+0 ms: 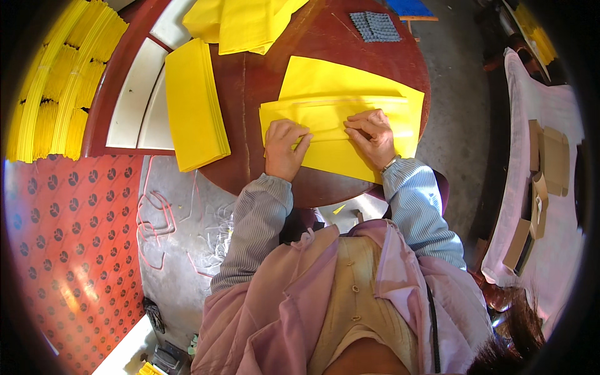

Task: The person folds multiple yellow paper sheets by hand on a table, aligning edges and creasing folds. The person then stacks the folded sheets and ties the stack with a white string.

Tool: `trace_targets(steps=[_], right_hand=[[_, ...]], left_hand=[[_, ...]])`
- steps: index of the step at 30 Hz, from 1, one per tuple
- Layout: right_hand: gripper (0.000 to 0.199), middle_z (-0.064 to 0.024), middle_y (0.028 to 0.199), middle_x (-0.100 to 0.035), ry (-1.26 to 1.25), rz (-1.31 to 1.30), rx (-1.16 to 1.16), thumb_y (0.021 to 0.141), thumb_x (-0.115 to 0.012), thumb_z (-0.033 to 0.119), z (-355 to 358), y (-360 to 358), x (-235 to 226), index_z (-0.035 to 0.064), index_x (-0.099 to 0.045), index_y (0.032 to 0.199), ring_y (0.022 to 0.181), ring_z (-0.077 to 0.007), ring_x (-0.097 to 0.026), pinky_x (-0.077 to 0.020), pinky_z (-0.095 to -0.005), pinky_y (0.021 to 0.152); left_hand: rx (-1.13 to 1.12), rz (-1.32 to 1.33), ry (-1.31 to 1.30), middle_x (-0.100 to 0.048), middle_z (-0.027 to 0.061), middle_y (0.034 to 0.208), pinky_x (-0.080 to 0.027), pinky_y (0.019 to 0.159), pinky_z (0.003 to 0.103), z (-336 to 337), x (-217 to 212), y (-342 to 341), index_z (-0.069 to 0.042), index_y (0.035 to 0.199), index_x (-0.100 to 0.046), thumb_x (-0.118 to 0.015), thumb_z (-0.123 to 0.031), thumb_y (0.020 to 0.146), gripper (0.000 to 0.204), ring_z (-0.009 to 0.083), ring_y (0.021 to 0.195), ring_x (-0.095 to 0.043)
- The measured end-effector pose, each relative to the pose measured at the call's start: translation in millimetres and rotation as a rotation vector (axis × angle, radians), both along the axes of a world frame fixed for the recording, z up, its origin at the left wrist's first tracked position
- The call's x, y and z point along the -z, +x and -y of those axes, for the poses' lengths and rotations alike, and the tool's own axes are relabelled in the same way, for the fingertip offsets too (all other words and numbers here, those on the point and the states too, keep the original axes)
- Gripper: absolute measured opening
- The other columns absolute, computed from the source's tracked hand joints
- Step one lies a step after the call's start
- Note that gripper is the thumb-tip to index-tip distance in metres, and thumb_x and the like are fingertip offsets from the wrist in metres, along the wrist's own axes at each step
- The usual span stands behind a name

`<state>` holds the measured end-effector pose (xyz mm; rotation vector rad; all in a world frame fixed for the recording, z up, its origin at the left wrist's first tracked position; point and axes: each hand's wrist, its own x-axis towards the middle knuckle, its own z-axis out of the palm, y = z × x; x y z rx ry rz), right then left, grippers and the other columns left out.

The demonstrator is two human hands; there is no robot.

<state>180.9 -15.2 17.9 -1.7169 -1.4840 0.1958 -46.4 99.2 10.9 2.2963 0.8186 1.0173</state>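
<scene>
A stack of yellow sheets (340,78), paper or thin cloth, lies on the round dark red table (234,94). The nearest sheet is folded, and a yellow folded strip (325,115) runs across it from side to side. My left hand (286,149) is closed at the strip's left part, thumb and fingers pinching its lower edge. Farther right, my right hand (373,139) is closed on the same strip, thumb and forefinger together. Both hands rest low over the sheet, a short gap between them.
Left on the table sits a folded yellow stack (195,106); more yellow sheets (247,22) lie at the far edge. A grey ridged pad (375,27) is far right. Yellow bundles (62,81) stand far left. Open cardboard boxes (553,162) rest on a pink-covered surface (509,137) at right.
</scene>
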Motion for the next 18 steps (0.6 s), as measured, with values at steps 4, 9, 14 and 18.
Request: trace_targets(steps=[4, 9, 14, 18], right_hand=[[0.009, -0.0090, 0.102, -0.076, -0.052, 0.003, 0.046, 0.083, -0.083, 0.010, 6, -3, -9, 0.0054, -0.080, 0.090, 0.097, -0.0270, -0.063, -0.0494, -0.0437, 0.096], [0.014, -0.0090, 0.112, -0.075, -0.056, 0.274, 0.042, 0.085, -0.076, 0.007, 4, -11, -26, 0.0083, -0.078, 0.099, 0.106, -0.0291, -0.063, -0.0481, -0.0442, 0.097], [0.031, -0.0088, 0.123, -0.072, -0.066, 0.378, -0.066, 0.086, -0.069, 0.000, -13, -26, -22, 0.0095, -0.077, 0.114, 0.118, -0.0304, -0.061, -0.0469, -0.0457, 0.100], [0.023, -0.0079, 0.116, -0.073, -0.124, 0.339, -0.016, 0.090, -0.067, 0.007, 4, -18, -25, 0.0099, -0.078, 0.111, 0.115, -0.0294, -0.061, -0.0464, -0.0461, 0.101]], left_hand=[[-0.009, -0.069, 0.055, -0.064, 0.0075, 0.093, -0.047, 0.088, 0.044, 1, -1, -2, -0.009, 0.089, -0.072, -0.085, -0.013, 0.081, 0.015, 0.0313, 0.099, -0.059], [0.011, -0.176, 0.049, -0.064, 0.0069, 0.099, -0.045, 0.093, 0.044, 3, -6, -1, -0.012, 0.097, -0.073, -0.081, -0.015, 0.084, 0.015, 0.0311, 0.103, -0.059], [0.055, -0.159, 0.189, -0.065, 0.0073, 0.109, -0.044, 0.100, 0.045, 2, -11, 7, -0.014, 0.112, -0.073, -0.076, -0.011, 0.087, 0.026, 0.0312, 0.111, -0.058], [0.070, -0.330, 0.200, -0.066, 0.0077, 0.110, -0.044, 0.102, 0.046, 2, -14, -1, -0.012, 0.113, -0.073, -0.074, -0.012, 0.089, 0.024, 0.0312, 0.112, -0.058]])
